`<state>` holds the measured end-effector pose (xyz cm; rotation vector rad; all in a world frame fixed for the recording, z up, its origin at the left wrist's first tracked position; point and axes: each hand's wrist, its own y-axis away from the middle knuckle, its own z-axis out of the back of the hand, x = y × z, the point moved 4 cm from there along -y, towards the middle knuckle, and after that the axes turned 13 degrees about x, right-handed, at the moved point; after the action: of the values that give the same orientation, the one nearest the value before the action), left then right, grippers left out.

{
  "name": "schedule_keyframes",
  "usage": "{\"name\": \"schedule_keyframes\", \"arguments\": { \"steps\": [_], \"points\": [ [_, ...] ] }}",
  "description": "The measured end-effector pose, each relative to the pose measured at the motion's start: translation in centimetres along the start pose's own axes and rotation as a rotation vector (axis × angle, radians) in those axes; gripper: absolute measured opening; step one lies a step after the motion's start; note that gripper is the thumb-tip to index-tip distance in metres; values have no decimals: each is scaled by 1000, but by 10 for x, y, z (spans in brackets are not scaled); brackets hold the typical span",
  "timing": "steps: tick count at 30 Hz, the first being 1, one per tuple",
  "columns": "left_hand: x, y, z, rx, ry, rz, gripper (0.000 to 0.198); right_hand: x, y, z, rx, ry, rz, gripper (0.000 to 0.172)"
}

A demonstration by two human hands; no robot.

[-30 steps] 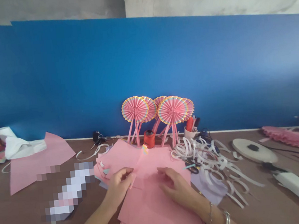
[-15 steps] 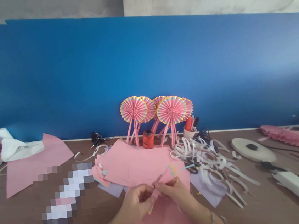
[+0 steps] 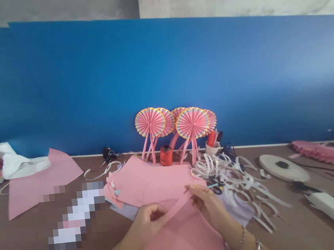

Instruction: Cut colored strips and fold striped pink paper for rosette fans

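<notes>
Pink paper strip [image 3: 175,208] pinched at each end, left hand [image 3: 149,222] low, right hand [image 3: 206,202] higher, pulled taut above pink sheets [image 3: 149,182] on counter [image 3: 24,243]. Finished paper fans [image 3: 174,122] stand behind.

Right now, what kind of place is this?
Probably a craft table for paper work. Finished paper fans stand by the blue wall, paper strips lie curled, and both hands fold a pink sheet.

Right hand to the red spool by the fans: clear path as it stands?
Probably yes, but not freely: the right hand and left hand both pinch a folded pink paper strip. Only flat pink sheets lie before the red spool.
</notes>
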<state>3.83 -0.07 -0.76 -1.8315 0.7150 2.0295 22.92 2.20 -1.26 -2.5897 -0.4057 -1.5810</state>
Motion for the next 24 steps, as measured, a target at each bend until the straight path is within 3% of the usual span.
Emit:
{"name": "schedule_keyframes", "arguments": {
  "steps": [17,24],
  "points": [
    [-7,6,22,-239,168,8,26,3,-7,7,23,-85,80,25],
    [0,4,29,-220,405,-63,30,6,-4,5,-12,-80,78,29]
  ]
}}
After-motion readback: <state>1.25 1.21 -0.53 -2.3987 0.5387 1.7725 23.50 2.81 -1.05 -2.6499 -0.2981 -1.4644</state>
